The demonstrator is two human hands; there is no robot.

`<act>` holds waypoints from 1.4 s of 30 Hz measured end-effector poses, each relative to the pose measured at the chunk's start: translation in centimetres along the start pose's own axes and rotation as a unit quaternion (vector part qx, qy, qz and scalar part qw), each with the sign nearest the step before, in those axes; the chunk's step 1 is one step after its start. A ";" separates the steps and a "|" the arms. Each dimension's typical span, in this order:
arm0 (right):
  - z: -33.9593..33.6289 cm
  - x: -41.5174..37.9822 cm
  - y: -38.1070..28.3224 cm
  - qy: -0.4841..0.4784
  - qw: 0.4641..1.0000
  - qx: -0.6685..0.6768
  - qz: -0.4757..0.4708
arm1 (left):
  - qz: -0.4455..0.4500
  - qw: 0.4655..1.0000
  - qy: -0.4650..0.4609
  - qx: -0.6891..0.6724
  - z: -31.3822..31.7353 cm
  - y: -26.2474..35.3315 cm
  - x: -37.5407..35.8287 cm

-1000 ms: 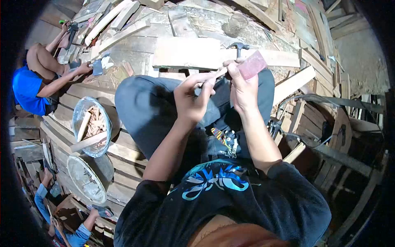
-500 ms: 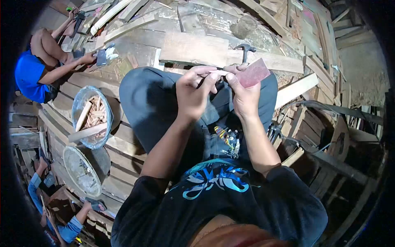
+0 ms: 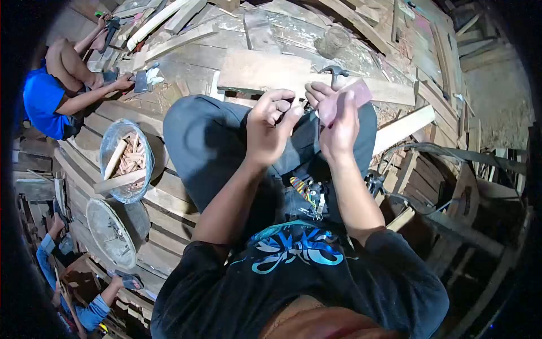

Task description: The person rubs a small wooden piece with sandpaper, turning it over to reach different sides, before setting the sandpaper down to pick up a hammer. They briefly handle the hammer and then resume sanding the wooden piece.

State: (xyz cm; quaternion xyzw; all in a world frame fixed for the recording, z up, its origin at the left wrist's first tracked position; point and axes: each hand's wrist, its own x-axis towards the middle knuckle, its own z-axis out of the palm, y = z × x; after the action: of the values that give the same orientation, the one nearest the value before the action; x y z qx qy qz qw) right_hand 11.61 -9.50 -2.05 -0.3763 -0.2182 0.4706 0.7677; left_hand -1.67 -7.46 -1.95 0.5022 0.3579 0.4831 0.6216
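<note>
Right hand [image 3: 339, 127] grip closed on pink sandpaper [image 3: 344, 99]; left hand [image 3: 270, 129] pinching small piece, hidden.

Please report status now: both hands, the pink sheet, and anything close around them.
Left hand closed on a small piece, hard to identify. Right hand grips the pink sheet. Hammer lies on the plank just beyond.

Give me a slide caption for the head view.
Left hand pinches a small stick while right hand holds pink sandpaper.
</note>
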 end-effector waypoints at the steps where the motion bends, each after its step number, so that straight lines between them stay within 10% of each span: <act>1: 0.6 0.1 -0.3 -0.002 1.000 0.007 0.011 | 0.004 1.000 -0.006 0.021 0.2 -0.1 -0.4; 5: 2.1 -0.2 0.4 -0.003 0.993 0.102 0.057 | 0.192 0.954 0.009 0.229 0.2 -1.1 -0.9; 11: 3.0 -0.5 0.7 0.000 0.985 0.161 0.054 | 0.219 0.910 -0.013 0.353 0.3 -0.3 -1.7; 42: -0.4 0.7 1.8 -0.016 0.984 0.173 0.033 | 0.263 0.910 -0.039 0.317 1.5 -2.4 -0.9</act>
State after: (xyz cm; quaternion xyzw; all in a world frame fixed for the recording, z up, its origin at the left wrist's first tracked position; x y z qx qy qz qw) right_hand 11.23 -8.55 -3.69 -0.2377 -0.1331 0.5323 0.8015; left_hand 0.04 -8.79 -3.94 0.7671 0.3224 0.4707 0.2935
